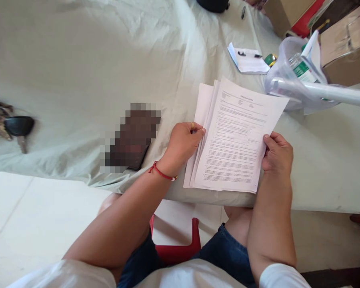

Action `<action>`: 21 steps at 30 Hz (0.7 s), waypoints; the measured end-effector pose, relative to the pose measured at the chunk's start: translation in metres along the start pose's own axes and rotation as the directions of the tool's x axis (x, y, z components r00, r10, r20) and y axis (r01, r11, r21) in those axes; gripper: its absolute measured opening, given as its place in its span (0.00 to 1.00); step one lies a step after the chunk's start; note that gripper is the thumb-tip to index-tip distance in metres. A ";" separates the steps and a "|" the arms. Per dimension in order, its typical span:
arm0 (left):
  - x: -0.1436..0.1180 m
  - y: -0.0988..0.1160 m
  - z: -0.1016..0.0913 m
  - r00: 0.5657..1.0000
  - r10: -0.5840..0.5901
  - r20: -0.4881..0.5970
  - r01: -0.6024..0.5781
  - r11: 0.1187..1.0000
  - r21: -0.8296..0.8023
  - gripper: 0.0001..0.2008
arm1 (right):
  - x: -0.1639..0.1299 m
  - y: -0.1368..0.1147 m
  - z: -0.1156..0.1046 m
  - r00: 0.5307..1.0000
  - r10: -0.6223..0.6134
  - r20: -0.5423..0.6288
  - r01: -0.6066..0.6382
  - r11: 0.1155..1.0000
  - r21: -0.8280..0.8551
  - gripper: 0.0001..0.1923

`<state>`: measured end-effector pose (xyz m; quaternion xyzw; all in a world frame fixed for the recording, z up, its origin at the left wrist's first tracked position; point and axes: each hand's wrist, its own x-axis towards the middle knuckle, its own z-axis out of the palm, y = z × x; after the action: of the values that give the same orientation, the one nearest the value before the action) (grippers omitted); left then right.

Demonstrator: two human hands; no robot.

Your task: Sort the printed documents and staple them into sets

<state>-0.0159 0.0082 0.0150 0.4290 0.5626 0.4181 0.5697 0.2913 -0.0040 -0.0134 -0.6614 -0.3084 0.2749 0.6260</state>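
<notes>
A stack of printed white paper sheets [235, 140] lies near the front edge of a table draped in a pale cloth [93, 60]. My left hand [183, 142], with a ring and a red wrist cord, pinches the stack's left edge, where several sheets fan out. My right hand [277, 154] grips the right edge, thumb on top of the front page. Both hands hold the same stack, which rests tilted on the cloth.
A blurred dark object [132, 138] lies left of my left hand. Keys with a black fob [15, 128] sit at the far left. A clear plastic bag with a bottle [297, 76], a small notepad [249, 60] and cardboard boxes [345, 48] crowd the back right. A red stool [180, 248] is under me.
</notes>
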 end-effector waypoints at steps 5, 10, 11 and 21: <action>0.000 0.003 0.003 0.999 -0.001 -0.042 0.001 1.000 -0.005 0.14 | -0.001 0.000 -0.002 1.000 -0.003 0.028 0.004 0.999 -0.050 0.19; 0.000 0.004 0.006 0.999 0.007 -0.050 -0.009 0.999 -0.042 0.17 | -0.001 0.000 -0.005 0.999 -0.004 0.034 0.009 0.990 -0.142 0.19; 0.001 0.003 0.007 0.999 0.007 -0.053 -0.009 0.999 -0.039 0.17 | 0.000 0.000 -0.005 1.000 -0.007 0.025 0.011 0.988 -0.152 0.18; 0.001 0.000 0.008 0.999 -0.044 -0.016 0.044 0.999 -0.005 0.15 | 0.016 0.007 -0.016 0.981 -0.146 -0.129 0.127 0.981 -0.143 0.16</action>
<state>-0.0084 0.0089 0.0147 0.4119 0.5755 0.4102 0.5752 0.3139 -0.0027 -0.0189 -0.6968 -0.3267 0.1630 0.6174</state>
